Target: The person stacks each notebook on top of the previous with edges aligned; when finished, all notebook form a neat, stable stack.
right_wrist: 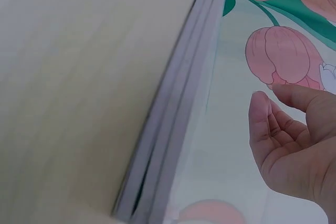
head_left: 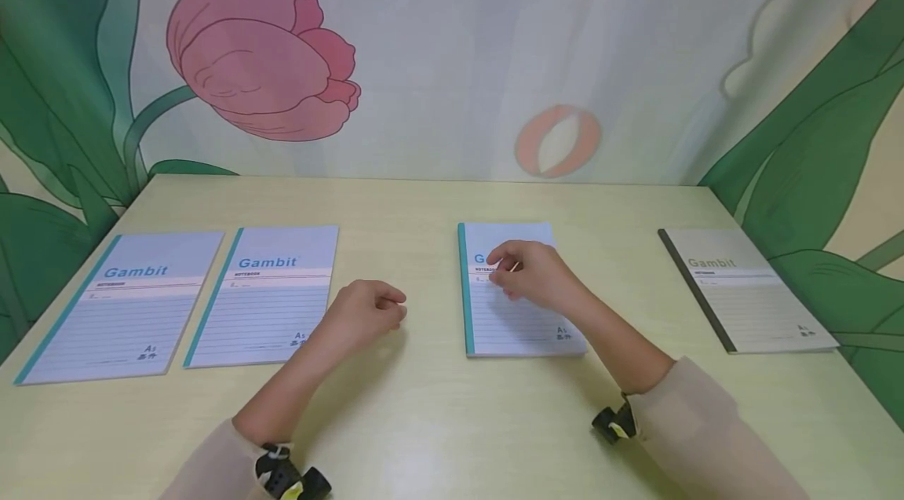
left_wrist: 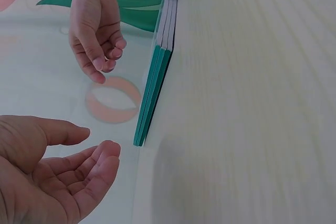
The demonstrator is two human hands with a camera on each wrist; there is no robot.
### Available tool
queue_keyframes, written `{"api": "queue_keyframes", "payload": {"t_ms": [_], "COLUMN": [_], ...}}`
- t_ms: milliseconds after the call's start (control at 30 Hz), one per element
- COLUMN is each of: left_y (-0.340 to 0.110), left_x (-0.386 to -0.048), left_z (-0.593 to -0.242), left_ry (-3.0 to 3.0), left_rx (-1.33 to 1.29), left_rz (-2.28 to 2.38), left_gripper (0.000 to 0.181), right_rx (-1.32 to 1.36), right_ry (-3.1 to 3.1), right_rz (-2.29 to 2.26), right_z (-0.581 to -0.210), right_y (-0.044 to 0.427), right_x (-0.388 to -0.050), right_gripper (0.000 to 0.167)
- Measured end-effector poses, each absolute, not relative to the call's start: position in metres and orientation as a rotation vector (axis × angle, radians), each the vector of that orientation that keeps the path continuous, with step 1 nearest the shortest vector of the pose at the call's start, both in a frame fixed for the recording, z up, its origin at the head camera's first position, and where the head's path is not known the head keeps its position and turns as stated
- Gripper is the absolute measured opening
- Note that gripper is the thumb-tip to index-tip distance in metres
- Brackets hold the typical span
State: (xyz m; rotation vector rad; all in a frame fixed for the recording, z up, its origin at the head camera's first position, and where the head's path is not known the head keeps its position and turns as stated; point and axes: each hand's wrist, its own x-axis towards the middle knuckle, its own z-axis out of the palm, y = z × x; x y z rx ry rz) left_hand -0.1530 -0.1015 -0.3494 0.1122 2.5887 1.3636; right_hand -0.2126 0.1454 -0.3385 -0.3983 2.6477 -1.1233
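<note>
Right fingers (head_left: 505, 250) above notebook stack (head_left: 515, 321)

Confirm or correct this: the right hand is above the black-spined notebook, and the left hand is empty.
Wrong notebook: the head view shows the right hand above the teal-spined stack, not the black-spined notebook. The left hand is indeed empty.
</note>
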Motion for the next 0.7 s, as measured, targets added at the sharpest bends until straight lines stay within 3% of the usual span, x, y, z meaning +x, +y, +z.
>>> {"api": "queue_keyframes", "payload": {"t_ms": [700], "left_y": [-0.153], "left_x": [-0.138], "left_z": [-0.339], "left_ry": [2.636], "left_rx": [0.076], "left_rz": [1.352], "left_gripper": [0.032], "right_rx": [-0.472], "right_ry": [2.567], "right_rz": [-1.208], "right_z": [-0.323], "right_y": [0.113], "right_x": [-0.223], "right_gripper": [0.024]}}
